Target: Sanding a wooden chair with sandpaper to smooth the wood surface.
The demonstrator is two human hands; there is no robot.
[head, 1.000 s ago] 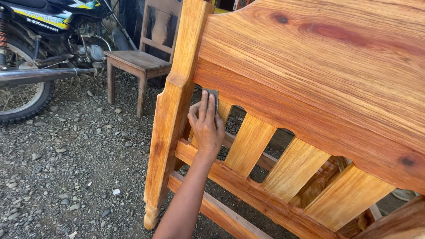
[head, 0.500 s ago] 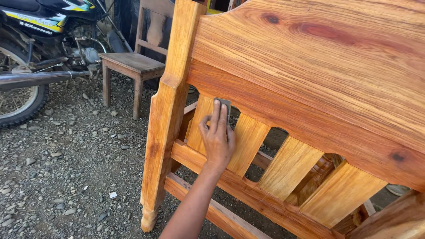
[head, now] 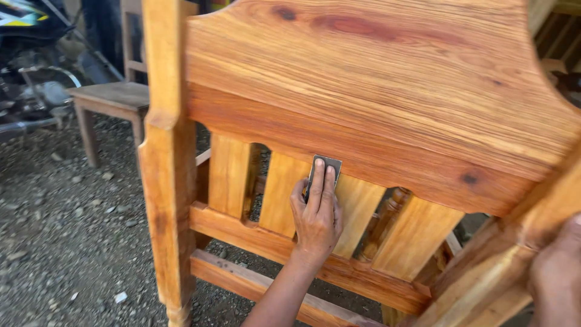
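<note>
Sandpaper point(head: 325, 165) under left hand point(head: 316, 215) fingertips, against headboard slat point(head: 356, 209)

Outdoor furniture-making yard: large varnished orange-brown wooden headboard with vertical slats point(head: 363, 109) standing on grey gravel ground point(head: 54, 242), plain unfinished wooden chair point(head: 112, 100) behind it, parked motorcycle point(head: 27, 66) at the left edge

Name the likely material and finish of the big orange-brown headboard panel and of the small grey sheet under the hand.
Orange-brown headboard panel: solid wood, judging by flowing grain and dark knots; the warm sheen suggests stain or varnish. Small grey sheet pressed under the left hand: thin, flat and matte, probably sandpaper, though its grit is too small to see.
</note>
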